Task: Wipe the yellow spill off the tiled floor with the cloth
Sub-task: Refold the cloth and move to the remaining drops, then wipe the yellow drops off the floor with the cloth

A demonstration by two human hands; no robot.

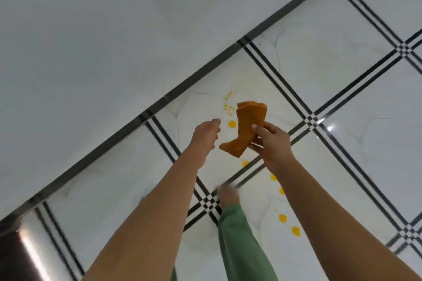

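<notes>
Head view. Folded orange cloth (247, 130) held off the floor in the right hand (272, 143). Fingers (257, 128) clamped across the cloth's right edge near mid-length, one end standing up past them, the other hanging down and to the left. Judged a carrying grip: cloth kept folded and clear of the tiles until brought down over the mess. Left hand (206, 134) just beside the cloth's lower end, not touching it, fingers relaxed and holding nothing. Probably placed to take a second hold or to spread the cloth.

Yellow spill (232, 124) lying on the tiled floor (331, 89) as a trail of separate drops. Fine specks and one round drop beyond and left of the cloth; further drops strung toward the near right, passing under the right forearm. No drop in contact with cloth or fingers: all on the floor below, apart. Wiping judged not yet begun.

Green trouser leg (239, 242) and blurred foot (228, 194) planted just left of the trail, clear of the drops. Pale wall (114, 29) and dark skirting strip (205, 70) beyond.
</notes>
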